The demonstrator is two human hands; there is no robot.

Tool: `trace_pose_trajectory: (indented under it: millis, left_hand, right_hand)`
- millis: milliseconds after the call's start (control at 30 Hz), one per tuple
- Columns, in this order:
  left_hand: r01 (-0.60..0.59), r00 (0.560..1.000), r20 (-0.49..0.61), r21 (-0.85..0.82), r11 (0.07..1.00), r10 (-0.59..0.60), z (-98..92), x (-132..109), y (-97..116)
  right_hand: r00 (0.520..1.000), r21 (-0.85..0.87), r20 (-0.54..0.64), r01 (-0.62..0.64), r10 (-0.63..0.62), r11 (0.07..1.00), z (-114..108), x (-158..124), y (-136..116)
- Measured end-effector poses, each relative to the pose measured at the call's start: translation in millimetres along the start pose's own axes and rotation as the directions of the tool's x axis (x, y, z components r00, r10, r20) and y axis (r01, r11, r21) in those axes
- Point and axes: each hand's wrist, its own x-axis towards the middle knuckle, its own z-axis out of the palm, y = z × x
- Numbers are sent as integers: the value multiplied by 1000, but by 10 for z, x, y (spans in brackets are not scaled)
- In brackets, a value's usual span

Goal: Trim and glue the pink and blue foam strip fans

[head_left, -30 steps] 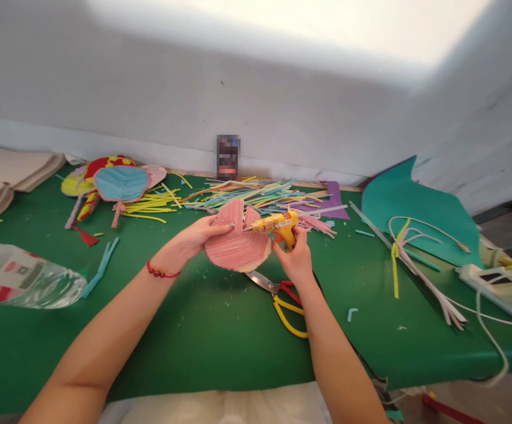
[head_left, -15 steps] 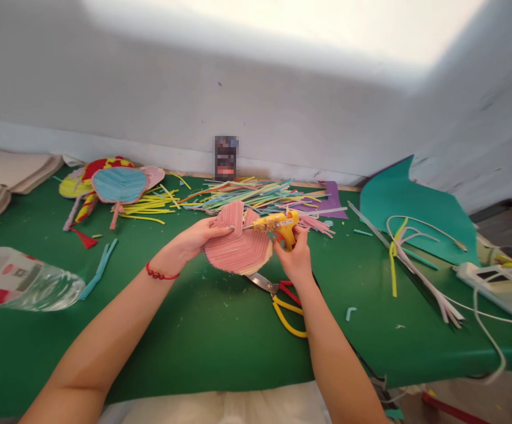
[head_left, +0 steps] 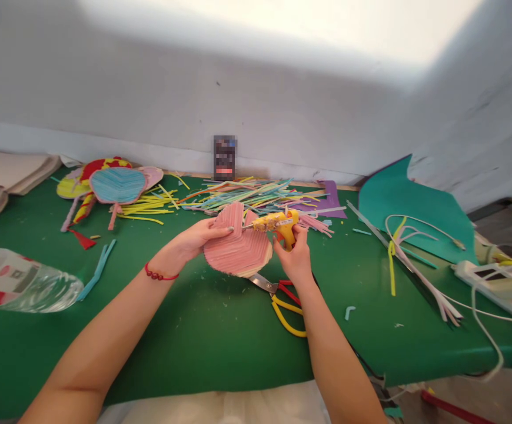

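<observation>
A round pink fan-like piece (head_left: 237, 250), covered in rows of pipe cleaners, is pinched at its left edge by my left hand (head_left: 198, 238), thumb on top. My right hand (head_left: 295, 250) is wrapped round the handle of a yellow hot glue gun (head_left: 278, 225). Its nozzle points left and reaches over the pink piece near a gap in the rows; whether the tip touches cannot be made out. Beneath the piece and my right wrist lie scissors (head_left: 282, 300) with red and yellow handles, their blades partly hidden.
Loose pipe cleaners (head_left: 247, 194) lie along the back, before an upright phone (head_left: 225, 158). Finished fans (head_left: 119, 184) and a plastic bottle (head_left: 26, 280) are at left. At right are a teal sheet (head_left: 415, 218), a white cable and a power strip (head_left: 494, 280).
Hardly anything differs. My view has shifted very slightly; both hands keep their grip, and the glue gun stays over the pink piece.
</observation>
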Motion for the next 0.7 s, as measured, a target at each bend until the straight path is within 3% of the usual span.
trace_pose_trajectory:
  millis: [700]
  left_hand:
    - [-1,1000,6,33,999,1,48,-8,-6]
  right_hand:
    - [1000,-15,-24,-10,10,1000,-18,1,-15]
